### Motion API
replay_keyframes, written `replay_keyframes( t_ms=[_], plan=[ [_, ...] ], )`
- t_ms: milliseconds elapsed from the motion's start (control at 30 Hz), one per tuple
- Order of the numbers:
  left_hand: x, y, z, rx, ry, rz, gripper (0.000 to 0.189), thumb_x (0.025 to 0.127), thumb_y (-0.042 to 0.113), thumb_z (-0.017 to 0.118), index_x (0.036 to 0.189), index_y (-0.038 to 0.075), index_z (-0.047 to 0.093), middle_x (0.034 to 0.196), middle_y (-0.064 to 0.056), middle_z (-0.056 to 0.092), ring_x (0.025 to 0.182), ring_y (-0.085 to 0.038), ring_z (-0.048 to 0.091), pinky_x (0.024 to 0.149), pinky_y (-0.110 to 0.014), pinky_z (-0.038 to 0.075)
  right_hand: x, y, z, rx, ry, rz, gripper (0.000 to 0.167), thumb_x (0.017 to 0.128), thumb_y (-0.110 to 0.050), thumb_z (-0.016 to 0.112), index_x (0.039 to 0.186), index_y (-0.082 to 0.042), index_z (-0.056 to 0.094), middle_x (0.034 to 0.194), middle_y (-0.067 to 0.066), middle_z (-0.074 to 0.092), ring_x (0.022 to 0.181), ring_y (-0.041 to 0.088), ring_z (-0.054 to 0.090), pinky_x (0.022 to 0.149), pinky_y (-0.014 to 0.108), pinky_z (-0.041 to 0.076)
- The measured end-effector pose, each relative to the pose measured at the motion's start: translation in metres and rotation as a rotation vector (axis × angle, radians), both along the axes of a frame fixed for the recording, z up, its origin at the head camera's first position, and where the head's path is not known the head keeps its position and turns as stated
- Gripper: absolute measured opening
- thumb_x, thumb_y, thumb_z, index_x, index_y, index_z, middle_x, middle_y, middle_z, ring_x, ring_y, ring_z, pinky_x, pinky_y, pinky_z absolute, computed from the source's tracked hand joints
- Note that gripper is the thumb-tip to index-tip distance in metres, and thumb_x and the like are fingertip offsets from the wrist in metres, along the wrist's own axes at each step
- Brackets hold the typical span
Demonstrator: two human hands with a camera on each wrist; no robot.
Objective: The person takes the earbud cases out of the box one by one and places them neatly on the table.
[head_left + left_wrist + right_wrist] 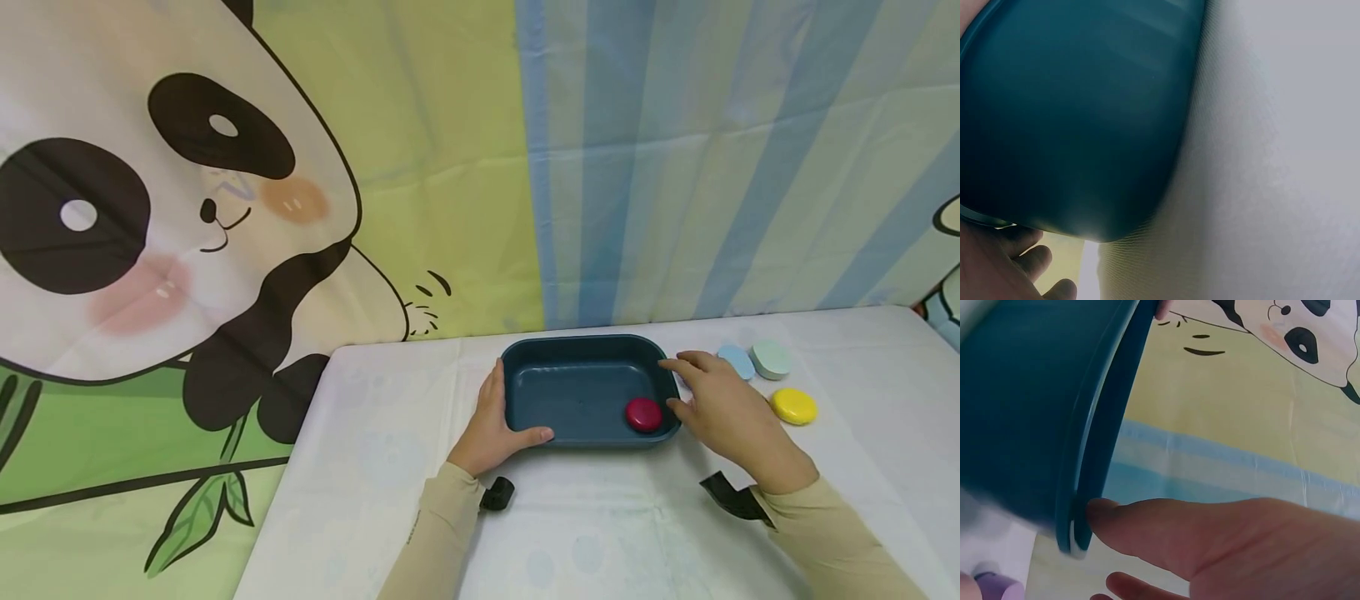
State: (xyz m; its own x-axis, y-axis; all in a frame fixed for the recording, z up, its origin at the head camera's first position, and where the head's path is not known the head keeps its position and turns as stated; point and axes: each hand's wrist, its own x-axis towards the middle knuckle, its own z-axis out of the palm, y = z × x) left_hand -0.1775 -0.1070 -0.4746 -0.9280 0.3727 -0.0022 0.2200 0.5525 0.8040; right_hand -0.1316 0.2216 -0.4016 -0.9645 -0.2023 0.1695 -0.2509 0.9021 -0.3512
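A dark teal rectangular tray [577, 437] sits on the white-covered table, with a glossy red disc [643, 414] inside near its right end. My left hand [491, 433] rests against the tray's left front corner, thumb along the front and fingers fairly straight up the left side. At the right end is my right hand [723, 408], its fingers spread and its thumb [1147, 522] at the rim. Nothing shows pinched between its fingers. Partly below that hand, a purple piece [1002, 586] appears in the right wrist view.
Right of the tray lie a light blue disc [737, 362], a pale green disc [771, 359] and a yellow disc [794, 406]. Behind the table [360, 467] hangs a curtain with a panda [247, 175] and blue stripes. Black straps [737, 500] stick out at the cuffs.
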Motion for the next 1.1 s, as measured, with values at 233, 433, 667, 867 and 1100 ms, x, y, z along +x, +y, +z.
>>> replay_keyframes(
  t_ms=[233,433,667,867,1100],
  plan=[
    [0.000,0.000,-0.001,0.005,0.000,0.002,0.130,0.076,0.064,0.080,0.160,0.031,-0.013,0.168,0.004,-0.005,0.153,-0.017,0.002,0.119,-0.052,0.023,-0.005,-0.014,-0.001,0.041,-0.031,0.049,0.055,0.084,-0.008,0.081,0.134,0.003,0.060,0.132,0.029,0.054,0.120,0.047,0.049,0.094,0.061,0.048],
    [0.000,0.000,-0.002,0.000,0.010,0.001,0.130,0.076,0.063,0.080,0.160,0.030,-0.013,0.168,0.004,-0.005,0.153,-0.016,0.001,0.119,-0.051,0.023,-0.009,-0.021,-0.002,0.063,-0.009,0.090,0.054,0.081,-0.004,0.081,0.131,0.004,0.062,0.129,0.029,0.057,0.116,0.048,0.053,0.093,0.058,0.050],
    [0.000,0.000,-0.002,0.001,0.008,0.002,0.129,0.076,0.063,0.080,0.160,0.031,-0.013,0.168,0.004,-0.004,0.153,-0.017,0.002,0.119,-0.051,0.023,-0.014,-0.030,-0.005,0.084,0.002,0.123,0.055,0.078,-0.004,0.084,0.128,0.004,0.064,0.124,0.027,0.060,0.110,0.045,0.057,0.090,0.055,0.052],
    [0.000,0.000,-0.002,-0.007,0.005,0.004,0.131,0.076,0.063,0.080,0.162,0.024,-0.010,0.168,0.003,-0.004,0.154,-0.018,0.003,0.119,-0.052,0.023,-0.017,-0.038,-0.006,0.120,-0.028,0.149,0.055,0.077,-0.007,0.087,0.127,0.001,0.065,0.120,0.024,0.061,0.106,0.039,0.062,0.080,0.048,0.057],
    [0.000,0.000,0.000,0.002,0.015,-0.003,0.132,0.075,0.063,0.080,0.162,0.021,-0.009,0.168,0.003,-0.004,0.153,-0.017,0.001,0.119,-0.051,0.022,-0.023,-0.043,-0.006,0.184,-0.031,0.188,0.053,0.071,-0.004,0.089,0.120,0.002,0.069,0.104,0.019,0.065,0.091,0.033,0.064,0.069,0.044,0.057]
  ],
)
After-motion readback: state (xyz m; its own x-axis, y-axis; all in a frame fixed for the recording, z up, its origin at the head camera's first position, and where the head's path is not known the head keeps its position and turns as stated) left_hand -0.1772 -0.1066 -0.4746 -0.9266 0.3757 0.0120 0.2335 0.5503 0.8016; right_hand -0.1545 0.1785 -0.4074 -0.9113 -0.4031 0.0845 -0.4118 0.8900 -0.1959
